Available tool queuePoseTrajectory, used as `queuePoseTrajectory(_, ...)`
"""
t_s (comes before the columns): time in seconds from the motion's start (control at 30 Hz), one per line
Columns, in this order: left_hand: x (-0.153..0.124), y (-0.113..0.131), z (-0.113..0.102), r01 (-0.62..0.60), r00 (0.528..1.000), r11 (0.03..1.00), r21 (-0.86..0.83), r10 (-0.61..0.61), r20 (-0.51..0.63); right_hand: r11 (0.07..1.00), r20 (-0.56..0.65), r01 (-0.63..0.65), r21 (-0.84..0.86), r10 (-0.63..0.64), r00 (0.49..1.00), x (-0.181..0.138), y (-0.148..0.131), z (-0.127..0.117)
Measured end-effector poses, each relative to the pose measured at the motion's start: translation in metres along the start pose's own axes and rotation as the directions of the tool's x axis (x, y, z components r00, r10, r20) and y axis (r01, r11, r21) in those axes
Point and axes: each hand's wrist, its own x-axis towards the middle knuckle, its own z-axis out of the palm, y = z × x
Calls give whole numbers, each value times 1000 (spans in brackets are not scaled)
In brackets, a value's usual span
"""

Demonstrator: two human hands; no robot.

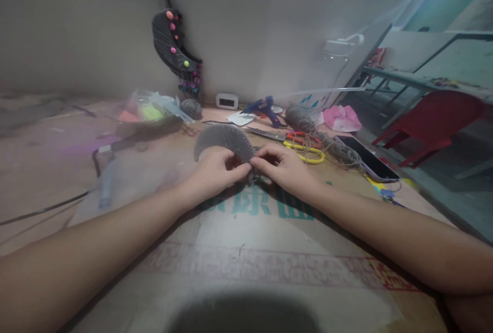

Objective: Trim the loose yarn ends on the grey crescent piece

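Steadying the gray crescent (221, 135), mid-bench (38, 161) over cardboard (239, 251), is our job on the left; we'd do well to keep its wraps flat while the fingertips work its right end. Our left hand (217, 169) is closed around the crescent, thumb toward that end. Our right hand (287, 169) pinches the same end, grip closed; any strand there we can't make out. Scissors (288, 138) lie beyond, near the right hand.

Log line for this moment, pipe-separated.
left hand: holds gray crescent | right hand: at crescent's end | beyond: glue gun, scissors | right: phone
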Motion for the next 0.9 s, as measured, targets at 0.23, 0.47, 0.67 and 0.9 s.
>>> queuePoseTrajectory(0.23,1,-3,1,44,999,998,-51,-42,26,969,-2,-118,215,121,993,0,9,-2)
queuePoseTrajectory(0.47,1,-1,1,-19,1000,999,48,18,14,987,2,-84,139,85,996,2,3,0)
queuePoseTrajectory(0.67,1,-3,1,-11,1000,1000,-20,11,-9,995,72,-72,63,67,995,0,0,-1)
queuePoseTrajectory(0.9,2,-4,1,15,1000,987,-160,-15,2,989,141,-68,129,50,989,0,3,-1)
